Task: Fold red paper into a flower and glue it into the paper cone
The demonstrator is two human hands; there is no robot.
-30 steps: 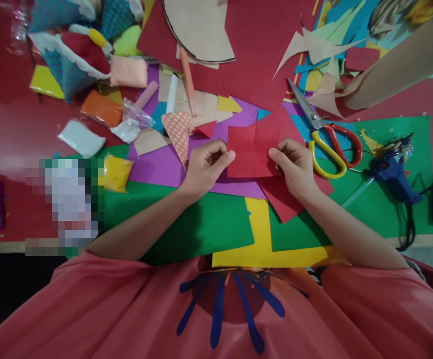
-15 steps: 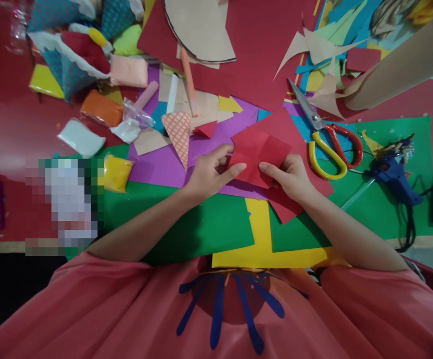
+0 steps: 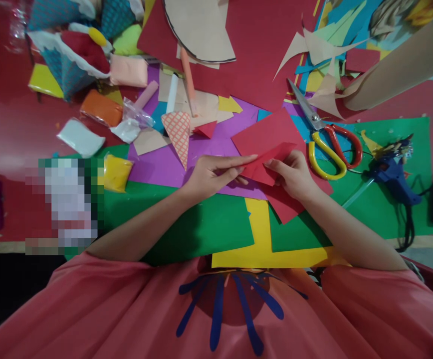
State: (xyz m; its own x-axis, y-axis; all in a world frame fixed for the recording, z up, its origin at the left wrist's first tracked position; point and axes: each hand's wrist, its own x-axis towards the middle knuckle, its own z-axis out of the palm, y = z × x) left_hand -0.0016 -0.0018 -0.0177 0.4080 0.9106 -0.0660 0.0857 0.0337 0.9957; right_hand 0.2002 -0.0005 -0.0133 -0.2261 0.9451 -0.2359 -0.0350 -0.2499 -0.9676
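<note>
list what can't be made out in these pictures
All head view:
Small red paper: underside, facing away from the camera.
Right hand: some fingers, hidden behind that paper.
Red sheet beneath: part, covered by paper and hand.
Brown roll: upper end, cut off by the right edge.
Pixelated patch: what lies there, blocked out.

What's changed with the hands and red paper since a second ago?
The left hand has shifted rightward, closer to the right hand. The small red paper between them, spread out before, now looks folded over. Neither has visibly let go. The scissors and glue gun stayed put.
</note>
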